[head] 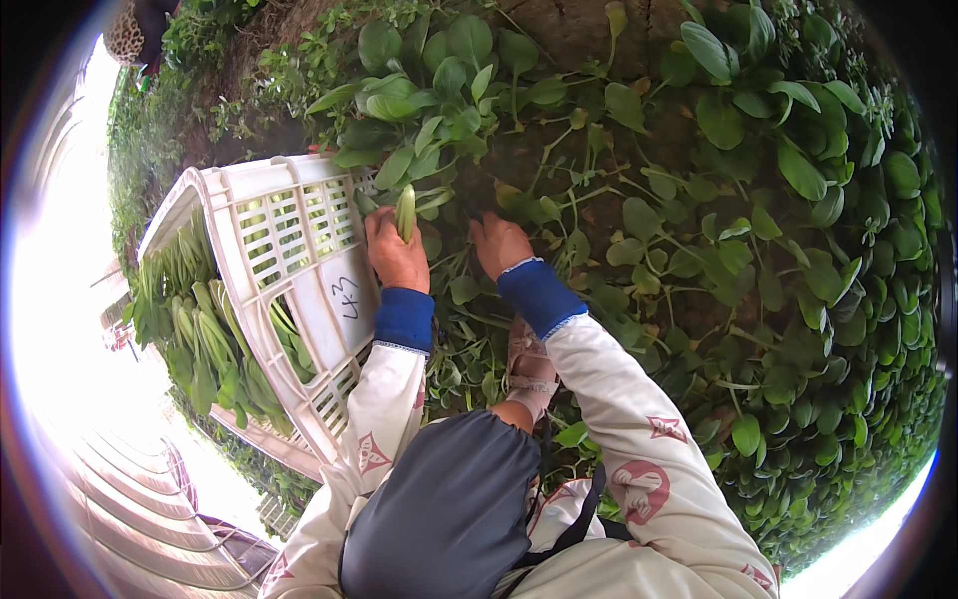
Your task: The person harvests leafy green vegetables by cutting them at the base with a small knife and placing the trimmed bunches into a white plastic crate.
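Note:
My left hand [398, 251] is closed around a leafy green plant [406, 213], with its pale green stem standing up between thumb and fingers. That hand is right beside the white plastic crate [348, 296]. To the right, my right hand [500, 243] is low at the soil with curled fingers; a small dark thing shows at its fingertips, too shaded to name. Whether the hand grips it cannot be made out. Picked leafy greens [202, 329] fill the crate, their stems packed together. Broad-leaved green plants [441, 90] grow just beyond both hands.
Low leafy plants [703, 254] spread over the ground to the right. My shoe [531, 367] is among them below my right hand. Bare soil [576, 30] shows at the top. Part of another person [138, 34] is at the upper left, beyond the crate.

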Action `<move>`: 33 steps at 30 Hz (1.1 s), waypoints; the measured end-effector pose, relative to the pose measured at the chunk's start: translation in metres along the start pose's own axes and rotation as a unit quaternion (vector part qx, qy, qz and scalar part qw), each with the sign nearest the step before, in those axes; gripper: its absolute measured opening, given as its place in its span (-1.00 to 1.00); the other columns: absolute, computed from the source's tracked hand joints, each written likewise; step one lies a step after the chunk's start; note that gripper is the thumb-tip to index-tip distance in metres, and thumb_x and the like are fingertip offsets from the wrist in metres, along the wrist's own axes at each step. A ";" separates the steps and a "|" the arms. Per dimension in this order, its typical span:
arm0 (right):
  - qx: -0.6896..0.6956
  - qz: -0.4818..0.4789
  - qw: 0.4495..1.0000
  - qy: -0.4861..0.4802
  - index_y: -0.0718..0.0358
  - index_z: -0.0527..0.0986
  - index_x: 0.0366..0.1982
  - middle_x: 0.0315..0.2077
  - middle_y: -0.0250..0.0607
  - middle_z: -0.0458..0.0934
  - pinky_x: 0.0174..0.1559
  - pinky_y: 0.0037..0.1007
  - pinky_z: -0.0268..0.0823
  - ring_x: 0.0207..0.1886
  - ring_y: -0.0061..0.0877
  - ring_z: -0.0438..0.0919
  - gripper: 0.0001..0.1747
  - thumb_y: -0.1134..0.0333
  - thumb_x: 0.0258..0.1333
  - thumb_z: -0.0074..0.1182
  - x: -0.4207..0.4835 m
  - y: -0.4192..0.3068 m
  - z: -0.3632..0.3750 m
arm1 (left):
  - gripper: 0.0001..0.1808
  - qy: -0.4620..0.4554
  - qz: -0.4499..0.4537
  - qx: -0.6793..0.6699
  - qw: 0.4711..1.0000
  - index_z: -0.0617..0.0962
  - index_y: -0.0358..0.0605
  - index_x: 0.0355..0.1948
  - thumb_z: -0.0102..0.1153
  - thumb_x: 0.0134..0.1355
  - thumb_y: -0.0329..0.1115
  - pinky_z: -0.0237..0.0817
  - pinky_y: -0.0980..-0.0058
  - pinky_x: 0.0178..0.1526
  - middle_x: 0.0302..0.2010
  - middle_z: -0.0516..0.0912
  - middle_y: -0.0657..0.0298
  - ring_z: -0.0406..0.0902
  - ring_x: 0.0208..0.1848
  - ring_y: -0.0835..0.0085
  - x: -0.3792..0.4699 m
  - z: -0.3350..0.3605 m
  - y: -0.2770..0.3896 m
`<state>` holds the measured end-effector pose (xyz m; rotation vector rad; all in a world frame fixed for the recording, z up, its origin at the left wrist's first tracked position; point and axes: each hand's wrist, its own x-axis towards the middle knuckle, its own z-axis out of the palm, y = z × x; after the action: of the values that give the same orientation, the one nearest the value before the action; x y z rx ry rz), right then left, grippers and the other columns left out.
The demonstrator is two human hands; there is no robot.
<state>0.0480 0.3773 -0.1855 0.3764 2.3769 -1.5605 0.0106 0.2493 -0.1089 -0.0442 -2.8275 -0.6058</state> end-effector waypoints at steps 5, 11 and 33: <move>-0.042 -0.006 0.998 -0.047 0.36 0.49 -0.24 -0.41 0.20 0.58 -0.18 -0.04 0.39 -0.27 0.09 0.55 -0.68 0.22 0.22 -0.08 0.011 -0.007 0.008 | -0.86 0.006 -0.039 -0.004 0.999 0.54 -0.31 -0.36 0.21 0.01 -0.60 0.37 0.35 -0.17 -0.27 0.52 0.10 0.52 -0.27 0.12 -0.002 -0.005 0.000; 0.129 -0.059 0.989 -0.033 0.33 0.51 -0.21 -0.52 -0.13 0.59 -0.39 -0.33 0.38 -0.48 -0.34 0.56 -0.64 0.13 0.26 -0.02 0.025 0.033 -0.031 | -0.90 -0.049 -0.116 -0.143 0.982 0.55 -0.33 -0.35 0.21 0.07 -0.60 0.41 0.44 -0.30 -0.30 0.54 0.14 0.57 -0.40 0.33 0.003 -0.022 0.031; 0.202 0.022 0.976 0.085 0.37 0.46 -0.32 -0.43 0.24 0.54 -0.23 -0.08 0.35 -0.28 0.08 0.53 -0.58 0.10 0.27 -0.13 0.046 0.024 -0.066 | -0.74 -0.249 -0.041 -0.386 0.887 0.55 -0.21 -0.09 0.18 0.23 -0.34 0.40 0.54 -0.12 -0.17 0.63 0.18 0.58 -0.20 0.48 0.058 0.013 0.123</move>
<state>0.0088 0.4501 -0.1975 0.6645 2.1372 -2.0647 -0.0387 0.3660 -0.0567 -0.2551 -2.8182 -1.9432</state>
